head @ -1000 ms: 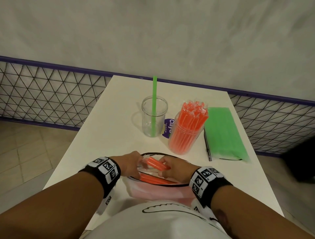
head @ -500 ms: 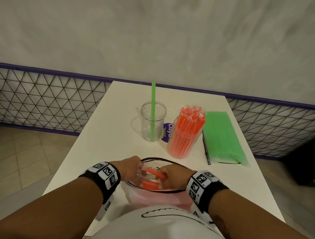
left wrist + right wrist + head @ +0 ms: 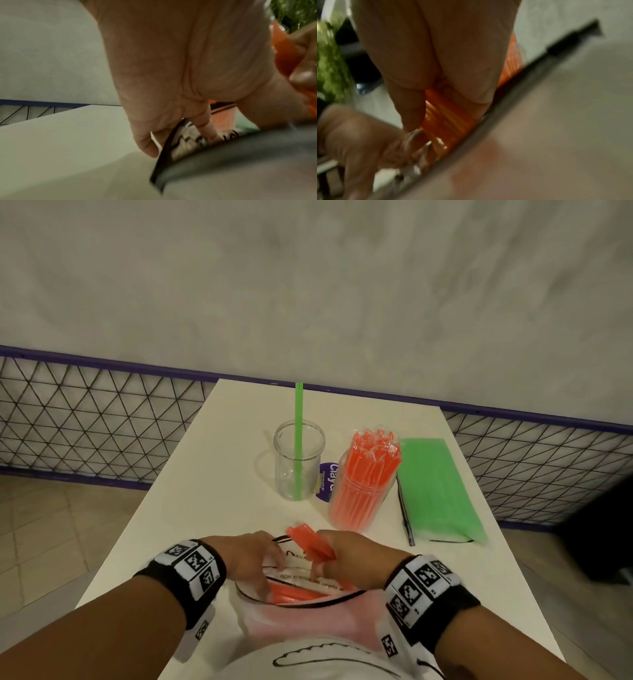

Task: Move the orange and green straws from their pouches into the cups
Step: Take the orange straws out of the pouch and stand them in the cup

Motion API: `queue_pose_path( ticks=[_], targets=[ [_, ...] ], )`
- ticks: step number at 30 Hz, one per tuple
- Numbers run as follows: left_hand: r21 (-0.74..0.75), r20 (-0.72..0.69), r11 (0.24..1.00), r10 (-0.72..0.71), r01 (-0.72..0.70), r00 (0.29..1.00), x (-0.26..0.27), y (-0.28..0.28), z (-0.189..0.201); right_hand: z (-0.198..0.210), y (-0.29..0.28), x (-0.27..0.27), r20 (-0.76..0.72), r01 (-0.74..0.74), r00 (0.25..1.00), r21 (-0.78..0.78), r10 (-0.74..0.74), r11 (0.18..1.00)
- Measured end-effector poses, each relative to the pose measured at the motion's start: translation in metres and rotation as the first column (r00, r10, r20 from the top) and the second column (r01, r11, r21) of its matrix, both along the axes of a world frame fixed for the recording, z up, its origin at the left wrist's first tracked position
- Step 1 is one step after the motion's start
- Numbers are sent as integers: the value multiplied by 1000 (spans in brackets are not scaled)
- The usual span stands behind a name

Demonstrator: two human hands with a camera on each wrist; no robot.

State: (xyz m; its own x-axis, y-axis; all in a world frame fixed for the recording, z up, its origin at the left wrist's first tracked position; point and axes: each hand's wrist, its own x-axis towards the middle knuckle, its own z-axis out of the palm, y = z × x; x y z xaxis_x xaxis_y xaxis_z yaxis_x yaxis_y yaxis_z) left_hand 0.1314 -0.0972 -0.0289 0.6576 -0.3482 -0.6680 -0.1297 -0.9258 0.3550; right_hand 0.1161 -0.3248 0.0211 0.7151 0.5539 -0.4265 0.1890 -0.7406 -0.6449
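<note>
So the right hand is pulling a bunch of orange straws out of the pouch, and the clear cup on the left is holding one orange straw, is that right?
Not quite. The straw standing in the clear cup is green, not orange, as the head view shows. The rest holds: the right hand grips a bunch of orange straws at the mouth of the pouch.

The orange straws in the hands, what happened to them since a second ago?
The right hand grips a small bunch of wrapped orange straws and has lifted its far end up out of the clear zip pouch, towards the cups. The left hand still holds the pouch mouth open. The clear plastic cup packed with orange straws, the clear cup holding one green straw and the green straw pouch stayed put.
</note>
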Motion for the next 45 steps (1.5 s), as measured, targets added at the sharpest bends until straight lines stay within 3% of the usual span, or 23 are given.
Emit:
queue_pose_path(
  ticks=[3,5,9,11,15,18,23,25,30,34,36,38,40,42,44,45],
  targets=[
    [-151,6,985,84,-82,996,15,0,22,47,-14,1,-37,121,993,249,-116,961],
    [-261,69,954,172,-149,983,26,-9,40,82,-25,1,-31,218,974,410,-225,886],
    [-502,116,836,318,-220,941,47,-45,77,129,-45,12,-54,374,860,743,-508,554],
    [-546,134,811,332,-210,934,59,-67,92,143,-52,20,-53,375,807,815,-589,441],
    [-587,140,784,343,-201,929,74,-104,109,151,-58,36,-29,372,762,837,-647,400],
    [-590,149,786,330,-184,932,80,-121,108,142,-57,46,-9,380,748,826,-664,417],
    [-650,177,737,381,-183,908,82,-129,91,127,-54,55,111,390,737,735,-666,554],
    [-672,172,716,401,-191,900,84,-128,86,119,-50,57,141,393,717,728,-683,562],
    [-681,188,709,411,-183,892,83,-128,83,75,-44,71,553,323,577,521,-601,790],
    [-695,179,692,428,-194,886,86,-128,77,43,-47,74,557,424,591,400,-583,812],
    [-695,170,690,434,-205,885,88,-127,74,43,-44,71,518,458,632,350,-577,817],
    [-689,161,691,438,-217,884,90,-126,72,55,-40,66,483,490,616,384,-622,783],
    [-669,182,712,437,-215,881,90,-127,71,75,-37,63,580,416,517,472,-629,777],
    [-664,231,727,421,-174,877,94,-128,68,98,-32,62,776,237,361,461,-518,855],
    [-654,268,744,398,-137,877,96,-130,71,112,-22,65,924,130,242,273,-298,953],
    [-654,289,749,382,-111,878,96,-131,72,113,-17,67,958,119,226,155,-178,981]
  ],
)
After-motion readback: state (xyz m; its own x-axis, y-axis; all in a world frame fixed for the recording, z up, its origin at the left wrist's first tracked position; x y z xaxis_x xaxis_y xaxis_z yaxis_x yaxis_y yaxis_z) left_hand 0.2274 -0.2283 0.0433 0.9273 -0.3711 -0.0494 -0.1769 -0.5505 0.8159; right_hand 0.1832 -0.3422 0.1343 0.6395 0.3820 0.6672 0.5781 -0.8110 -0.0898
